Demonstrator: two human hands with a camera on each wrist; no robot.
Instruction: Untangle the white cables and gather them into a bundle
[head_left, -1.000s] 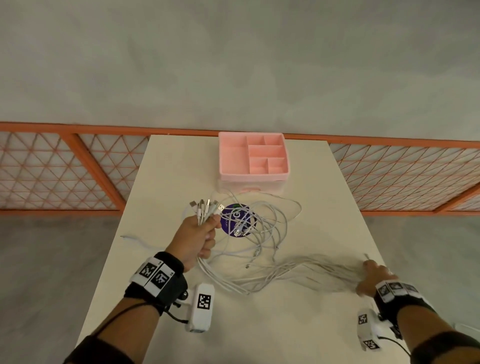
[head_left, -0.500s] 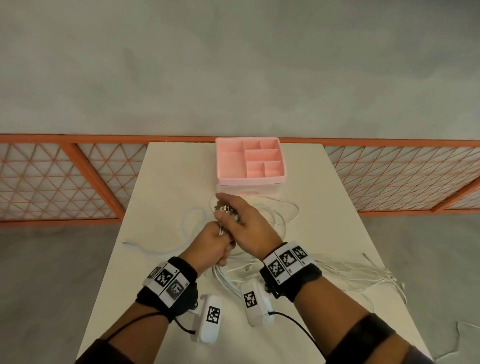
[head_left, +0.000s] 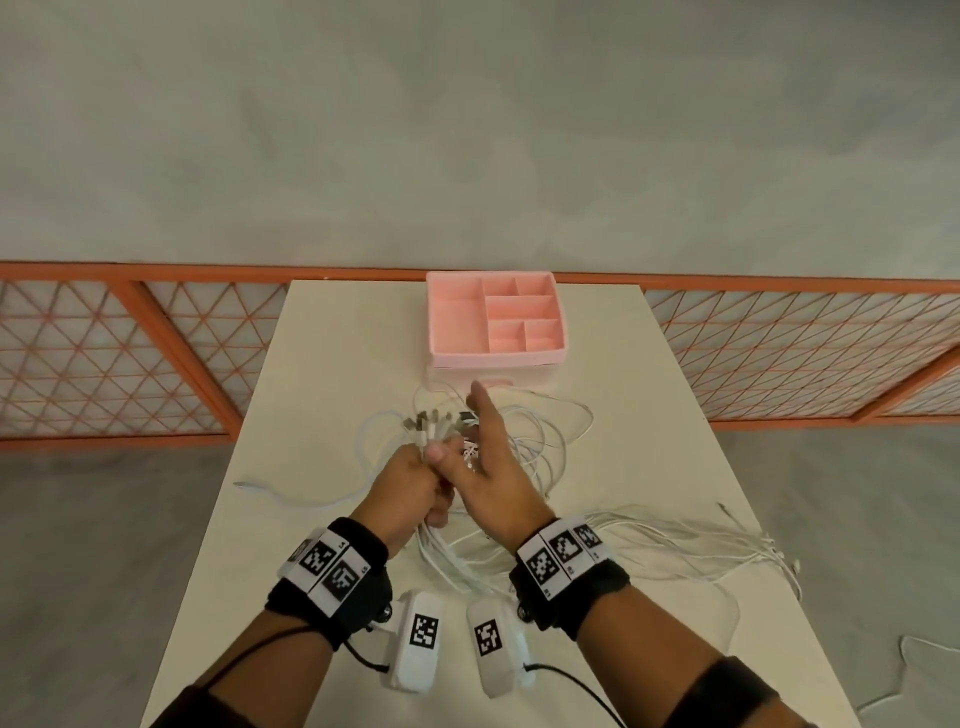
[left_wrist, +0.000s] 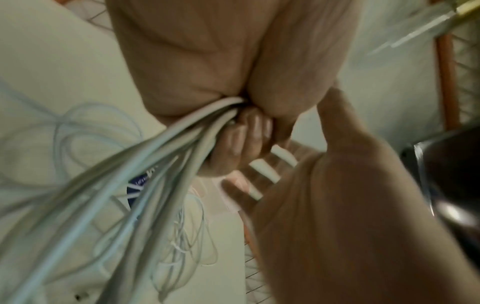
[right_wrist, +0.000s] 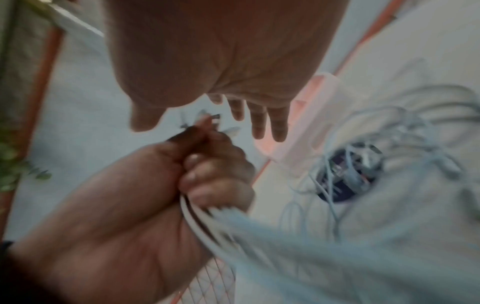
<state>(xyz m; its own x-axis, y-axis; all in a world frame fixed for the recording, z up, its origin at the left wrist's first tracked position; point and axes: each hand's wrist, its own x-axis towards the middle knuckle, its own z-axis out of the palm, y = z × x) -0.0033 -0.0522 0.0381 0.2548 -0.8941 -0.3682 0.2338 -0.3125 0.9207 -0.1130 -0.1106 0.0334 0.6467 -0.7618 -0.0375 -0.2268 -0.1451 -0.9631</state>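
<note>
White worktop, pink tray at far edge; my left hand gripped white cables, right hand beside it, fingers straight.

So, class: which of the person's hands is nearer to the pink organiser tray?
Right. The right hand stretches open fingers forward, its tips just short of the pink organiser tray. The left hand sits further back, gripping the white cables.

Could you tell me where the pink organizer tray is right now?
In the head view, the pink organizer tray sits at the table's far edge, centred, just beyond the cable plugs.
</note>
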